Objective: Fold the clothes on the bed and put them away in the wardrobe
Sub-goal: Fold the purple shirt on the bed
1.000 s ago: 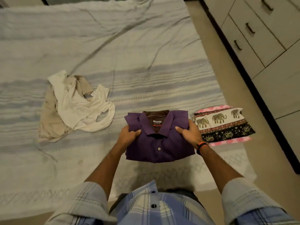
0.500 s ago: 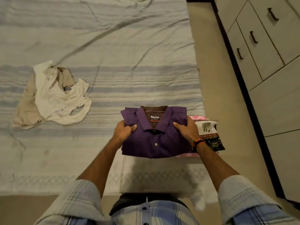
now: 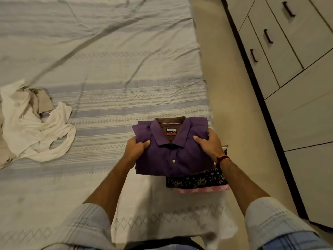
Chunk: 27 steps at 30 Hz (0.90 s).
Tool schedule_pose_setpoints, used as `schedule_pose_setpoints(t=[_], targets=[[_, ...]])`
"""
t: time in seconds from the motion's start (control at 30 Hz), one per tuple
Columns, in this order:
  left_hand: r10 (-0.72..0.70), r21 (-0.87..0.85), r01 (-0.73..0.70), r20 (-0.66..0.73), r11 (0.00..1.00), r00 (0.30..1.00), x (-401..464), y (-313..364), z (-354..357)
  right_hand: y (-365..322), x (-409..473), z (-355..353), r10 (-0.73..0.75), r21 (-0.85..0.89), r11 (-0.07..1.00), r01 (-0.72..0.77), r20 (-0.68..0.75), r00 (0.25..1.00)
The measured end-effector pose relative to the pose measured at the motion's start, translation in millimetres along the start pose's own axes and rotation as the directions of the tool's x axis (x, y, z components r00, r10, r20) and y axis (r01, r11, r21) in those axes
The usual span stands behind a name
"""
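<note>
A folded purple collared shirt (image 3: 176, 152) is held over the bed's right edge. My left hand (image 3: 136, 148) grips its left side, thumb on top. My right hand (image 3: 210, 146) grips its right side the same way. Under the shirt lies a folded garment with a black elephant print and pink border (image 3: 198, 182), mostly covered by the shirt. A crumpled white and beige pile of clothes (image 3: 34, 127) lies unfolded at the left of the bed. The wardrobe (image 3: 292, 56) with drawers and dark handles stands at the right.
The bed carries a grey and blue striped sheet (image 3: 108, 69), wrinkled. A strip of beige floor (image 3: 227, 91) runs between the bed and the wardrobe. All wardrobe drawers and doors in view are closed.
Both hands carried the purple shirt to the right, over the elephant-print garment, which is now mostly covered. The view shifted right as well.
</note>
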<state>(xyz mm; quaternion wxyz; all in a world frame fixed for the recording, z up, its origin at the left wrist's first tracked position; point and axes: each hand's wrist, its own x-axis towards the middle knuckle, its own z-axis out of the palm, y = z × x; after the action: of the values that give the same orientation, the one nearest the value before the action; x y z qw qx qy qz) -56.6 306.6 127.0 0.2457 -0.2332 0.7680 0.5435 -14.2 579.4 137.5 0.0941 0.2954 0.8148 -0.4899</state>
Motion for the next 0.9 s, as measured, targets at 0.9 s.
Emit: schedule_pose_setpoints(t=[0.9], targets=[[-0.087, 0.204, 0.083, 0.014, 0.975, 0.996, 149.7, 50.8, 82.6, 17.0, 164.0, -10.0, 0.163, -0.149, 0.974, -0.17, -0.06, 0.985]])
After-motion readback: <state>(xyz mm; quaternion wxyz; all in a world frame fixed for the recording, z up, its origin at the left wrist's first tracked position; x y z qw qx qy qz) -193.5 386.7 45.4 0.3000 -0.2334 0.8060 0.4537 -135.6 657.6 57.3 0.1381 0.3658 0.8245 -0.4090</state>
